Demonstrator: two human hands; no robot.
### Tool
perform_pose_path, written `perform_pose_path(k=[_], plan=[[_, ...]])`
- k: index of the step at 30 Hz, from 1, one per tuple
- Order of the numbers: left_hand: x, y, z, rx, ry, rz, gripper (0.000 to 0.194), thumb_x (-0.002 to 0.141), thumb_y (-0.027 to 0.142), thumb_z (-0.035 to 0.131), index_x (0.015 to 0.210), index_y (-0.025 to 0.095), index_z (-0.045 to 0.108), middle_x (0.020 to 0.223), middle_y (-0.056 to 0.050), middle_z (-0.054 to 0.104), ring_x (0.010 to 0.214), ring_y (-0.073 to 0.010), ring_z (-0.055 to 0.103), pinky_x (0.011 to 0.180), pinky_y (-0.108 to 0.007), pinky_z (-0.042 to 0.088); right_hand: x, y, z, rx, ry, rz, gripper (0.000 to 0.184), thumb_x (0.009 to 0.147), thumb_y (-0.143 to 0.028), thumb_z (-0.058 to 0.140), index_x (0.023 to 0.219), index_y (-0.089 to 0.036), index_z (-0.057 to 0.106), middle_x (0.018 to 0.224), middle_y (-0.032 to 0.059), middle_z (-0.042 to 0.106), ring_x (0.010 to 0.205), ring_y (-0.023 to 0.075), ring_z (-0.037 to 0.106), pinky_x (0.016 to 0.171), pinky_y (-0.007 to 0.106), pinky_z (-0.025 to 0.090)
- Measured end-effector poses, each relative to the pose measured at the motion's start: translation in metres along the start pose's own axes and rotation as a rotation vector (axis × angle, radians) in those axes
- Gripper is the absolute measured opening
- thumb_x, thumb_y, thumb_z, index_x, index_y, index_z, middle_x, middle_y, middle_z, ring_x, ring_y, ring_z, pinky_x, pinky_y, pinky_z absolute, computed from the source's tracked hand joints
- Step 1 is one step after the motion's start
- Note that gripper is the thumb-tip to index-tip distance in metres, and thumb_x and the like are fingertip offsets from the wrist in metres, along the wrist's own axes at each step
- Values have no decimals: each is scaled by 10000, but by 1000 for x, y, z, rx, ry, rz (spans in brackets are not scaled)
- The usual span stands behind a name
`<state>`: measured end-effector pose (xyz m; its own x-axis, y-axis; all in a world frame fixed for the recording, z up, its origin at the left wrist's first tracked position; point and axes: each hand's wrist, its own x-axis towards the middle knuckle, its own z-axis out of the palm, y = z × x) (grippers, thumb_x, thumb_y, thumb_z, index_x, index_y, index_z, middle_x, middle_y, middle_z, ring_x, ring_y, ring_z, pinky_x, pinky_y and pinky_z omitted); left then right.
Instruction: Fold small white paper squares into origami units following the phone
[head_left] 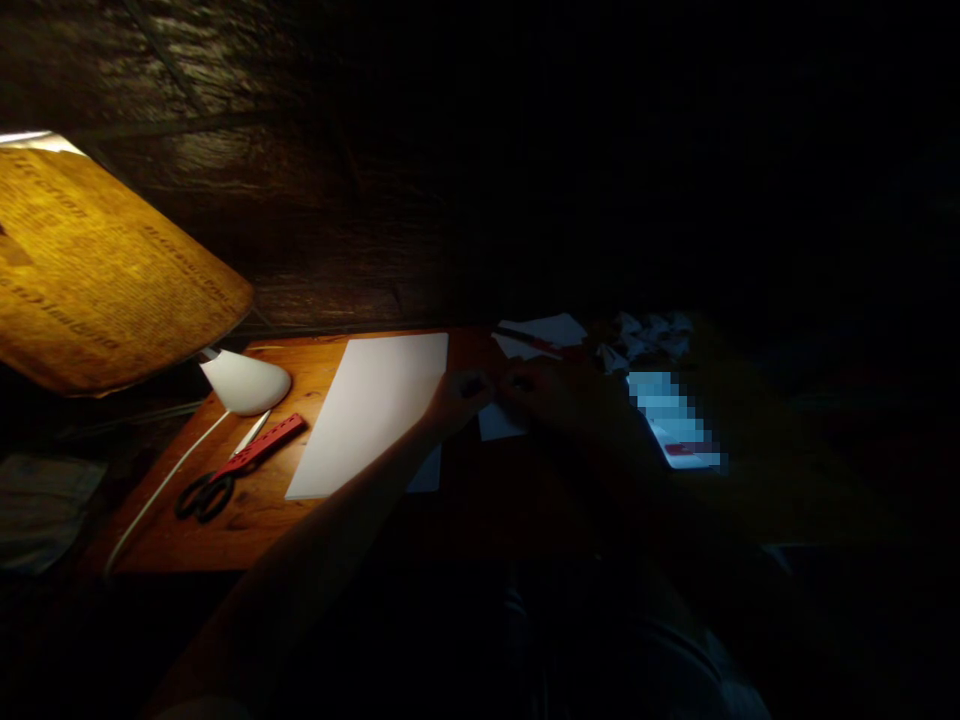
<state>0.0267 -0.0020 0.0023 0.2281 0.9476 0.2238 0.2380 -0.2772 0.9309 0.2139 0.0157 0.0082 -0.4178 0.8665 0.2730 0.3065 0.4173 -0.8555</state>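
Note:
The scene is very dark, lit only by a lamp at the left. My left hand point(457, 395) and my right hand point(551, 392) meet over the middle of a wooden table point(315, 358), their fingers pinched on a small piece of white paper point(499, 422). The paper's lower part shows pale below my fingers. Just left of my left hand lies a large white sheet point(371, 410), flat on the table.
A yellow lampshade point(97, 270) on a white base point(246, 382) fills the left. Black-handled scissors point(206, 492) and a red ruler point(268, 442) lie near its white cord. Folded paper pieces point(649, 335) and a lit phone screen point(679, 420) sit at the right.

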Motion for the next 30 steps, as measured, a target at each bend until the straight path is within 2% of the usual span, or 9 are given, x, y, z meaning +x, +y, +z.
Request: perform_pose_path(k=[9,15,19,22,26,30], plan=[[-3,7,4,28,26,47,108,659,253,571,599,172,531,568,38,467,563,-95,408,545,-227,311,-1,-8,2,69,-58,11,108,768,-216,582,702,-175,656,714,11,651,707,146,570,658,252,434],[-3,9,3,-12,109,23,127,678,256,595,602,174,537,550,44,439,537,-90,393,514,-221,291,-1,-10,0,144,51,76,129,764,-288,659,708,-176,690,759,34,705,737,164,614,668,265,461],[-3,8,2,-29,141,0,157,668,275,616,590,175,522,533,46,433,517,-86,386,492,-218,273,0,-4,0,207,64,116,167,761,-323,672,703,-169,698,753,40,715,699,162,622,638,267,465],[-2,6,2,-13,121,4,165,685,285,627,598,172,543,537,43,456,517,-87,404,498,-218,295,1,0,0,166,78,81,149,770,-296,648,704,-170,693,768,43,724,716,166,633,662,270,478],[-1,2,2,-1,83,13,167,727,318,668,677,165,623,614,13,577,578,-107,505,554,-227,380,1,1,-1,95,79,40,141,787,-275,626,729,-167,696,790,53,728,746,178,646,669,273,485],[0,-4,1,16,86,24,132,734,291,665,710,162,652,660,-3,625,626,-121,556,606,-238,419,-1,-2,-1,42,52,47,126,803,-270,639,754,-179,711,789,43,724,755,176,644,672,269,482]])
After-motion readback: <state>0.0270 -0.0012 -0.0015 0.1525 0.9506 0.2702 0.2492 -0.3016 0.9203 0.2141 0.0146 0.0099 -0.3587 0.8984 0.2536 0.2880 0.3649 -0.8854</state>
